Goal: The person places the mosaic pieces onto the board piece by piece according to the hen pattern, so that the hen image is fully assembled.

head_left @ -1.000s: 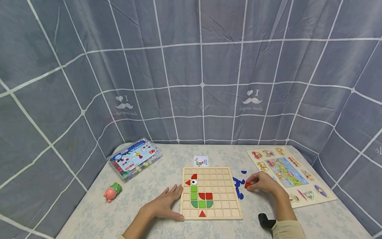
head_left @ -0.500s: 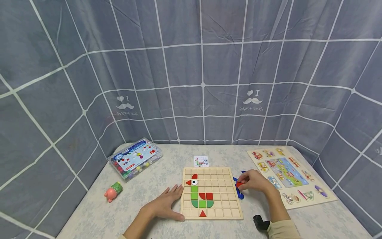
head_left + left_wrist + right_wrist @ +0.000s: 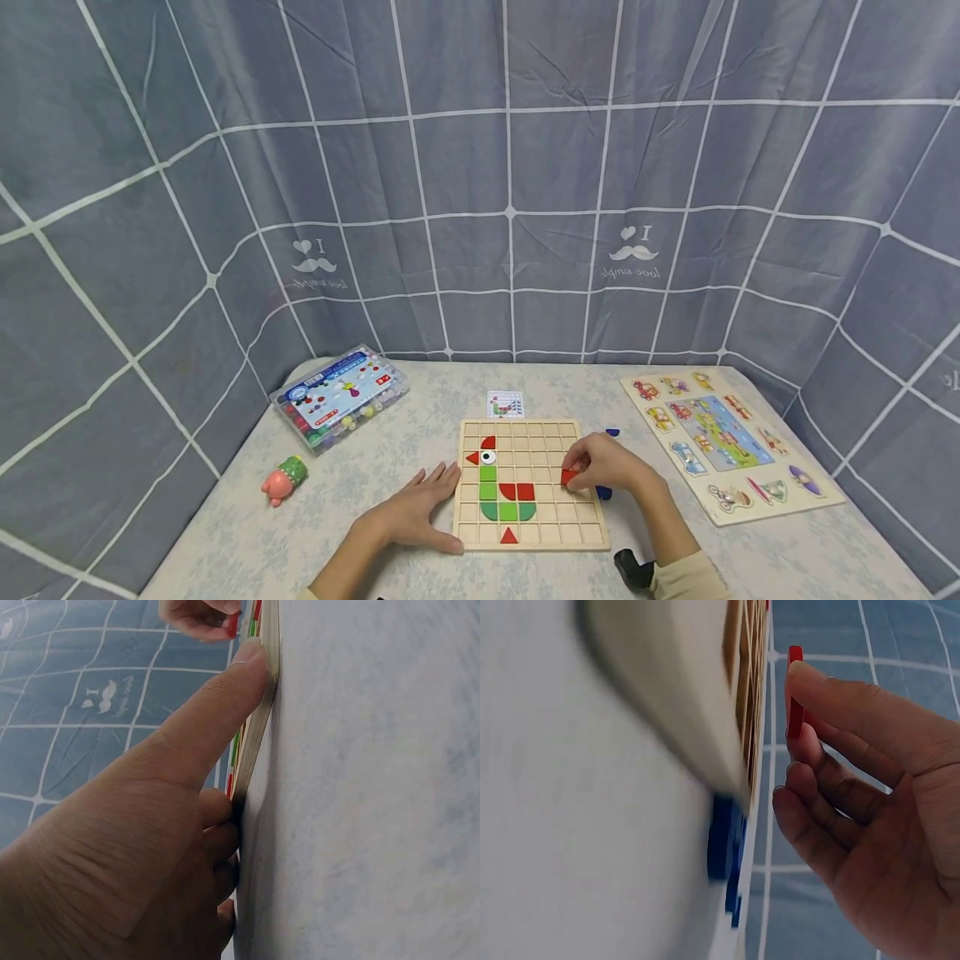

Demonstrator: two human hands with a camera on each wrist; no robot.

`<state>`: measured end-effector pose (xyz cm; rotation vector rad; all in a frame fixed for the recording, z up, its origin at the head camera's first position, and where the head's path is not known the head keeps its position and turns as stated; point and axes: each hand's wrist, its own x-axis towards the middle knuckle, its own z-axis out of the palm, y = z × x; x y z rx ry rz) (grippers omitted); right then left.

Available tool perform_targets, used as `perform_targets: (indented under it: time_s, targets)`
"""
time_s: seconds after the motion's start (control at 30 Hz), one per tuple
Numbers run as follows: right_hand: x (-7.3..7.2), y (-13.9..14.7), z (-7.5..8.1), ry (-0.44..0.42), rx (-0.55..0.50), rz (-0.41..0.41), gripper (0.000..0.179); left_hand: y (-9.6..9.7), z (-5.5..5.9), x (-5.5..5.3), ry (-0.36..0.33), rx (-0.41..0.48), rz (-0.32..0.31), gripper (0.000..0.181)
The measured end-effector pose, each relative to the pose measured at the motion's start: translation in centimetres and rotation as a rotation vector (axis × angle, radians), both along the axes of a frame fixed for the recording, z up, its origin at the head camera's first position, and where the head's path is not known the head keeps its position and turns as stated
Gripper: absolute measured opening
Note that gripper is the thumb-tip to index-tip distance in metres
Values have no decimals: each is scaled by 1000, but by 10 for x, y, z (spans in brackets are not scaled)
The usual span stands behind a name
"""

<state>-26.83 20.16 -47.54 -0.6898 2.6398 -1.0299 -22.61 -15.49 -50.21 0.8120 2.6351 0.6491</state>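
A wooden grid board [image 3: 555, 527] lies on the table with red and green pieces and a round eye piece set in its squares, forming a bird-like figure. Pinched between thumb and fingertips, a red piece [image 3: 796, 712] is held by my right hand [image 3: 609, 462] above the board's right side; its full outline is partly covered. My left hand [image 3: 412, 512] rests at the board's left edge, fingers spread and thumb by the near corner. In the left wrist view the thumb [image 3: 217, 705] touches the board's side. A red triangle [image 3: 509, 536] sits in the bottom row.
Blue pieces [image 3: 604, 492] lie right of the board, partly behind my right hand. A pattern card [image 3: 505, 405] is beyond it. A picture puzzle board [image 3: 738, 500] lies at right, a bead box [image 3: 341, 398] at back left, a pink-green toy [image 3: 284, 481] at left.
My right hand has moved left with the red piece, from beside the blue pieces to over the board's right columns. The left hand has stayed in place.
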Motion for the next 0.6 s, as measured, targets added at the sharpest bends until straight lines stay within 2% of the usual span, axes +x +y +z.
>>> perform_targets:
  time_s: [0.27, 0.6]
  targets:
    - [11, -27, 4, 18, 57, 22, 15, 0, 1, 1, -12, 6, 5, 112]
    - [15, -41, 0, 58, 110, 39, 15, 2, 2, 2, -14, 1, 5, 112]
